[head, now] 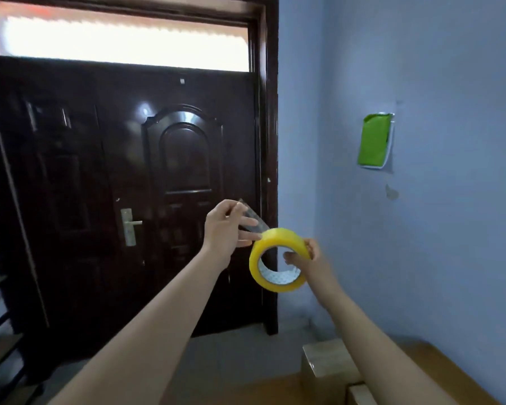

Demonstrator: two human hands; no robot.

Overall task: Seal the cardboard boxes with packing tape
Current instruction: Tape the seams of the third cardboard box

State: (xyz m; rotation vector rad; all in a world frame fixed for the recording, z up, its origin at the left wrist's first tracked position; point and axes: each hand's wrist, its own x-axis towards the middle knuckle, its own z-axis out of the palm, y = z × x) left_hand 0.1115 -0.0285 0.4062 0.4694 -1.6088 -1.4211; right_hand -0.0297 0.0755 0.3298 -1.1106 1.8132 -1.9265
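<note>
We hold the roll of tape (278,260) up in the air in front of the door (123,200), well above the boxes (330,362) at the lower right. Our right hand (307,260) grips the roll through its core, and our left hand (230,226) pinches the loose strip of tape (253,219) pulled from it. The clear strip could fold back and stick to itself or to our fingers if it goes slack, and the boxes are barely in view.

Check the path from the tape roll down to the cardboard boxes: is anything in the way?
Nothing visible blocks it. The tape roll is held up in the air, and only open space separates it from the cardboard boxes below.
</note>
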